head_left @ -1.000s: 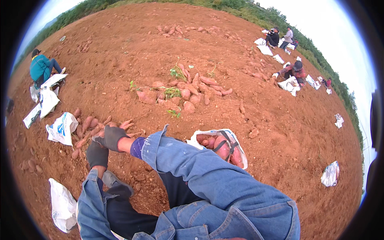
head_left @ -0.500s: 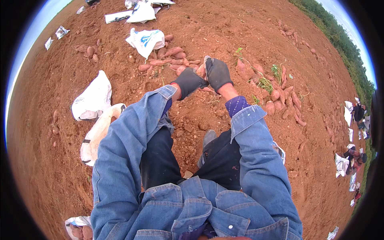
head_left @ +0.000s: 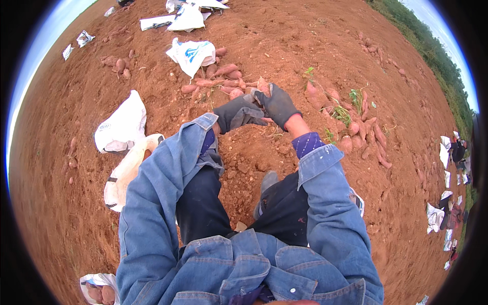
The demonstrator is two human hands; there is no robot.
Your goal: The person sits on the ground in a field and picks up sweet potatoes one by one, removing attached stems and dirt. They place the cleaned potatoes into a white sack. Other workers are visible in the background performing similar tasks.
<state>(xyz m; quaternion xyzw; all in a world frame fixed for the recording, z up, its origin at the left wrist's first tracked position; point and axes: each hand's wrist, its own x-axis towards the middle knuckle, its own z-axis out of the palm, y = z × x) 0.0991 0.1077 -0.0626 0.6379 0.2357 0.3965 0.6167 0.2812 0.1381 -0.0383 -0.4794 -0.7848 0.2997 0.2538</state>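
Both my hands wear dark grey gloves and meet in front of me, over the red soil. My right hand (head_left: 279, 105) is closed round a reddish sweet potato (head_left: 263, 86), whose end sticks up past the fingers. Beside it, my left hand (head_left: 239, 111) is turned partly palm up, its fingers loosely stretched toward the right hand. Whether the left fingertips touch the sweet potato is hidden. Just beyond lies a pile of sweet potatoes (head_left: 227, 70), partly under a white sack (head_left: 193, 55). A larger heap of sweet potatoes (head_left: 360, 127) with green vines lies to the right.
At my left a white sack (head_left: 123, 124) lies on the soil by an open sack (head_left: 124, 175). A filled sack (head_left: 101, 292) stands at the lower left. More sacks (head_left: 188, 18) lie far ahead. Other people (head_left: 450, 211) are at the far right among sacks.
My left hand has loosened and turned, showing its palm side. The right hand has tilted, and the sweet potato in it now points up. The view has shifted slightly.
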